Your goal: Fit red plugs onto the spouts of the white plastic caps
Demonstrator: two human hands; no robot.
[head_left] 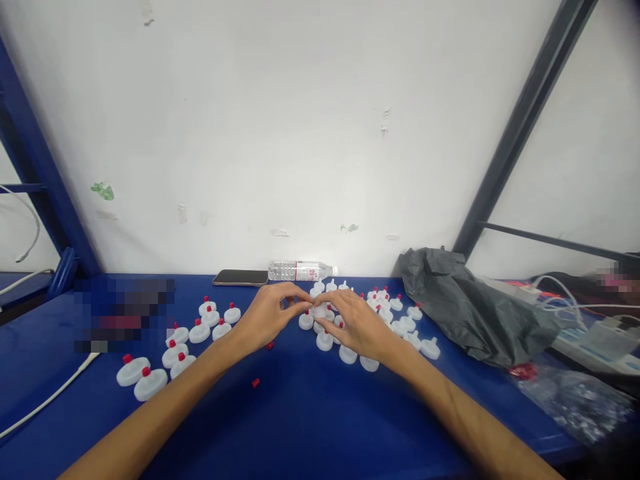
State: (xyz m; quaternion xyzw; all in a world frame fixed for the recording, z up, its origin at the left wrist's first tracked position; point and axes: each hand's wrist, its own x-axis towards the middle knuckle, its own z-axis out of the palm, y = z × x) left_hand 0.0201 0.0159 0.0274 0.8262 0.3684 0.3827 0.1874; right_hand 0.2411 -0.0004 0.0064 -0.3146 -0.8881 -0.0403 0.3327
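Note:
My left hand (274, 311) and my right hand (356, 321) meet fingertip to fingertip above the blue table. Between the fingers of my right hand is a white nozzle cap (319, 311), partly covered by them. A pinch closes my left thumb and forefinger at its top; what they hold is too small to make out. White caps with red tips (151, 383) stand in a group left of my left arm. More white nozzle caps (431, 347), some red-tipped and some bare, crowd beneath and beyond my right hand. Two loose red tips, one nearer me (256, 383), lie between my forearms.
Against the wall lie a phone (240, 277) and a clear water bottle (295, 271) on its side. A grey plastic bag (465, 307) sits at the right, beside a power strip (595, 343) with cables and a clear bag (575, 400). A white cable (55, 393) crosses the left side.

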